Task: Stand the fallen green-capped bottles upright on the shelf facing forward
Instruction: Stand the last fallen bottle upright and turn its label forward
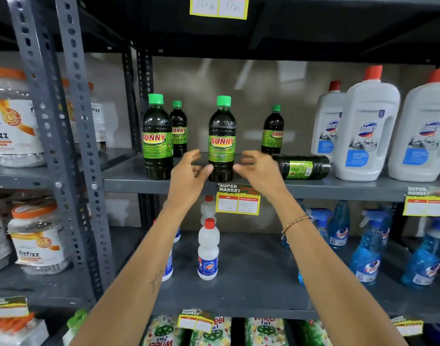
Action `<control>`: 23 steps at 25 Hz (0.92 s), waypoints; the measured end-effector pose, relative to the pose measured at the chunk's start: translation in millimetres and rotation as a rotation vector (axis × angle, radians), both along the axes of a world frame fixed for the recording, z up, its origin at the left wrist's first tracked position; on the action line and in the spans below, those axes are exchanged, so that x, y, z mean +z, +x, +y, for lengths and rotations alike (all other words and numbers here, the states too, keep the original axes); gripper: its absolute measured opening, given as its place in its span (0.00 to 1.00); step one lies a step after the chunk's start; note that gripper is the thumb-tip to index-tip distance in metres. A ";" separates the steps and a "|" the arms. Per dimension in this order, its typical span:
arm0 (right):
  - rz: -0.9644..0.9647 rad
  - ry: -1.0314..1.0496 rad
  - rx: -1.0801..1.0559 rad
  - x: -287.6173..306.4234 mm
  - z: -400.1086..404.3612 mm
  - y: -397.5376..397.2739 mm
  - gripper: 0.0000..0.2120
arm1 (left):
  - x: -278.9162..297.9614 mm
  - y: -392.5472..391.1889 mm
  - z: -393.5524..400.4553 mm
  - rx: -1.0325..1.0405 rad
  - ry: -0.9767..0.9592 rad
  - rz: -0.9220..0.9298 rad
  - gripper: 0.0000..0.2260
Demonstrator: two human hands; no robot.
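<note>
My left hand [189, 168] and right hand [257, 168] flank the upright centre bottle [222, 141], fingers spread, gripping nothing. One dark-filled fallen bottle [302, 167] lies on the shelf [129, 179].

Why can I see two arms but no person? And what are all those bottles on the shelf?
The camera sits on the person's head and looks forward and down, so you see only their own arms reaching out. That is the one picture here.

The left hand and the right hand are open, one on each side of the dark Sunny bottle with a green cap in the middle. The fingertips are at its sides, but they are not closed around it.

It stands on a grey metal shelf. Three more green-capped bottles stand upright: one at the front left, two further back. One dark bottle lies on its side just right of the right hand. It still needs standing up.

Big white Domex bottles with red caps fill the right end.
</note>
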State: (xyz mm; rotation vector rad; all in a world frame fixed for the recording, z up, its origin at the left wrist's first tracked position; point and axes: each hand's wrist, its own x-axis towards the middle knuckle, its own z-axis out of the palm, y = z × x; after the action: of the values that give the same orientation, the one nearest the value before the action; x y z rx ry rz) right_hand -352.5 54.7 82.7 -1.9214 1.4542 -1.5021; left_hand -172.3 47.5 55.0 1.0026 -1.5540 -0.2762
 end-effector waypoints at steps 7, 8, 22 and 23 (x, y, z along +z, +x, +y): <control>0.108 -0.158 -0.074 50.9 11.5 -93.2 0.23 | -17.6 -79.7 29.2 -0.012 -0.410 -0.323 0.10; 0.263 -0.008 -0.039 52.4 11.2 -104.4 0.27 | -19.2 -92.8 25.5 0.030 -0.410 -0.366 0.10; 0.480 -0.062 -0.275 14.2 -37.1 -132.6 0.31 | -61.2 -134.8 -23.2 0.488 -0.431 -0.640 0.17; 0.364 -0.075 -0.232 15.8 -38.2 -132.8 0.30 | -62.4 -135.2 -24.7 0.495 -0.449 -0.628 0.17</control>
State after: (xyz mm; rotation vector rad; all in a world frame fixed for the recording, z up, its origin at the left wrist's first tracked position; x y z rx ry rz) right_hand -485.2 16.5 98.5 -2.2245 1.8536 -1.3637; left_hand -307.5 22.7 -7.4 1.1218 -1.7346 0.7686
